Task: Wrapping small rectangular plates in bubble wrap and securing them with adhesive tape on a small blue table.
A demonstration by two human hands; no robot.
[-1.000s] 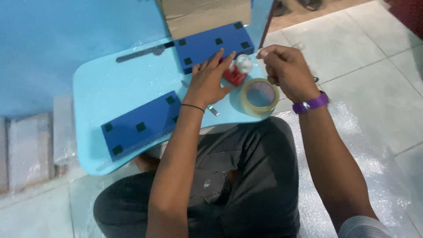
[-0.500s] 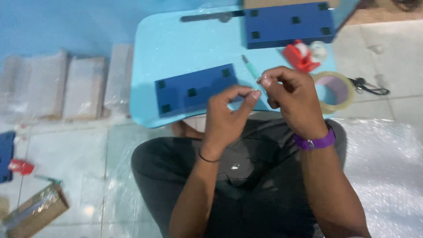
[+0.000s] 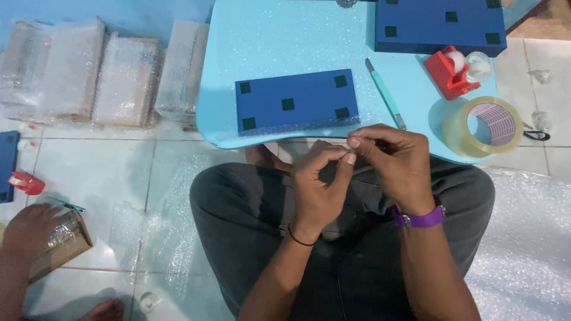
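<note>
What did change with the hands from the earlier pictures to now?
The left hand and right hand left the red tape dispenser and tape roll, drew back to the table edge, fingertips pinched together. Dispenser, roll, blue boards stay put.

Glossy clear tape roll [image 3: 483,126] on a smooth, faintly speckled plastic table [image 3: 285,41]

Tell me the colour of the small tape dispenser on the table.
Red, the tape dispenser in the head view.
</note>
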